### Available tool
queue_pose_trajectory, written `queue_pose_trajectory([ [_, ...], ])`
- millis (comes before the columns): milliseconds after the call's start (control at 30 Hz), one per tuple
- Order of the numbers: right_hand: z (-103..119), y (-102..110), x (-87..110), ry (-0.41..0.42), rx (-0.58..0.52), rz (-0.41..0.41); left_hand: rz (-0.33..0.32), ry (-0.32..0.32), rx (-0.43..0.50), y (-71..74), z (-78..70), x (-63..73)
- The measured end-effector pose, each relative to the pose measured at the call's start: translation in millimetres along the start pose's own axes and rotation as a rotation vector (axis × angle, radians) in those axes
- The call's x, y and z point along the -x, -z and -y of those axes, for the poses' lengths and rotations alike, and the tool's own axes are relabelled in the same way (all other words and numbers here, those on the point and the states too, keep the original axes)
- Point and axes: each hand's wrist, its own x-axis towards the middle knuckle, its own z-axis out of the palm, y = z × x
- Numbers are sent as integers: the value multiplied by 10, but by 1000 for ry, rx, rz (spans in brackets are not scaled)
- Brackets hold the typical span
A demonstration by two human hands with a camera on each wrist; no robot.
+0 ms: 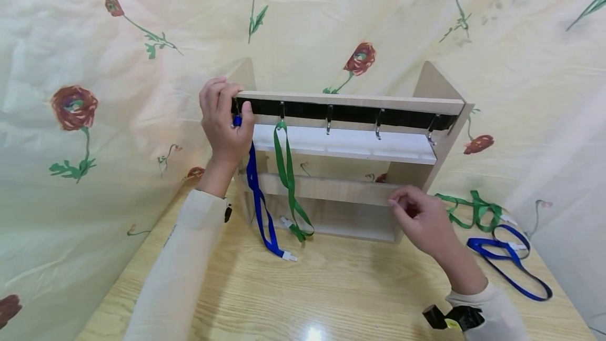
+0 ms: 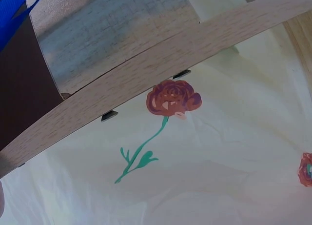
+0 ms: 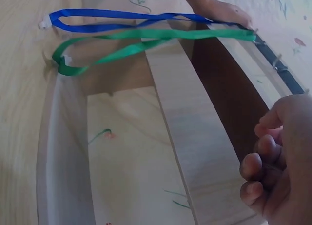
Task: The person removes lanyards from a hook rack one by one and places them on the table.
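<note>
At the upper left corner of a small wooden shelf rack [image 1: 350, 190], my left hand [image 1: 224, 120] grips the top board, its thumb across the front. A blue lanyard [image 1: 258, 193] hangs by that thumb, its top partly hidden by the hand. Beside it a green lanyard [image 1: 286, 175] hangs from the second hook [image 1: 282, 112]. Both lanyards reach down to the table. My right hand [image 1: 421, 220] is in front of the rack's right side, fingers loosely curled; in the right wrist view the fingers [image 3: 252, 164] hold nothing visible.
A black strip [image 1: 355, 113] along the top board bears several metal hooks. Right of the rack, another green lanyard [image 1: 480, 209] and another blue lanyard [image 1: 513, 262] lie on the wooden table [image 1: 303, 288]. Flower-patterned cloth [image 1: 303, 25] hangs behind.
</note>
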Motion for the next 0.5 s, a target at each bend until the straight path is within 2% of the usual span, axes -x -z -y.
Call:
queue_pose_trajectory([
  [133,69,-62,16,-20,15,91,-5,-6,-1,-2,0,-4],
  [500,257,-164,-50,-62,-34,158,-12,-1,-1,-9,-9,-1],
])
